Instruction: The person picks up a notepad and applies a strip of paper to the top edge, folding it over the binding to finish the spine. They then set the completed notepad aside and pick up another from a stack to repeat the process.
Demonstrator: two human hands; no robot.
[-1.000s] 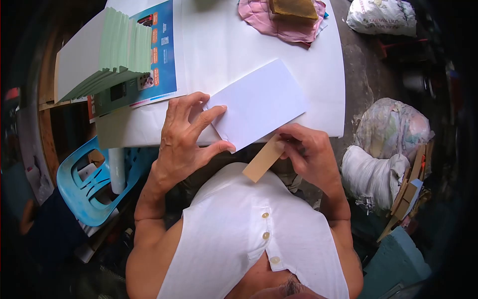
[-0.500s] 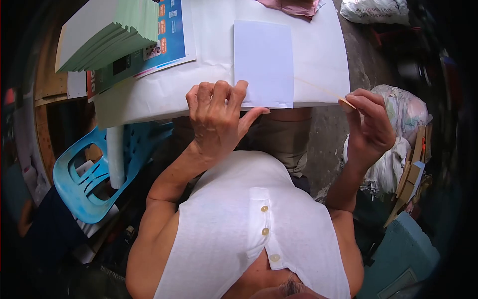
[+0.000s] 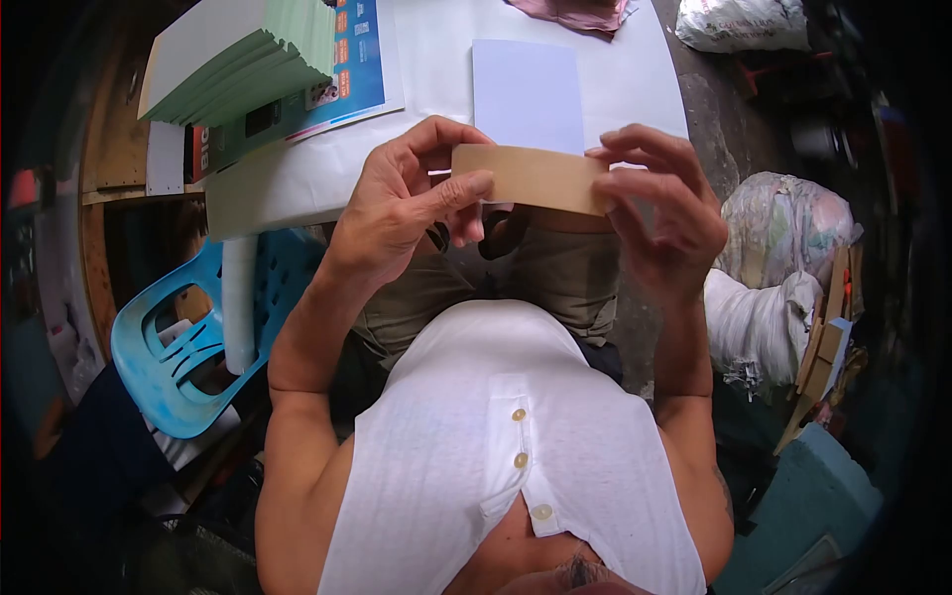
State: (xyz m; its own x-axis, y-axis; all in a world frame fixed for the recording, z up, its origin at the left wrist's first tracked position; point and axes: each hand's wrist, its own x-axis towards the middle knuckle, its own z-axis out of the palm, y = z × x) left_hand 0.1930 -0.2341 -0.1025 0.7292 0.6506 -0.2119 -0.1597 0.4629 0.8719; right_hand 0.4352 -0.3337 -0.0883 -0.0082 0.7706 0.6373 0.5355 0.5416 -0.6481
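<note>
A short tan strip, like kraft paper or tape [image 3: 535,177], is stretched level in front of me, slightly curved. My left hand [image 3: 416,188] pinches its left end between thumb and fingers. At the other end, the thumb and fingers of my right hand [image 3: 659,203] are closed on the strip. Just behind it lies a pale bluish-white pad or stack of paper [image 3: 526,89] near the table's front edge; the strip hides its lower end.
A tall stack of green-edged sheets [image 3: 248,74] stands on a printed blue poster [image 3: 367,74] at the table's [image 3: 431,74] left. Pink cloth [image 3: 575,14] lies at the back. A blue plastic chair [image 3: 139,347] is at lower left, stuffed bags [image 3: 788,228] at right.
My left hand has left the pad and taken the strip's left end. My right hand has moved left with the strip, which has turned from edge-on to broad side showing.
</note>
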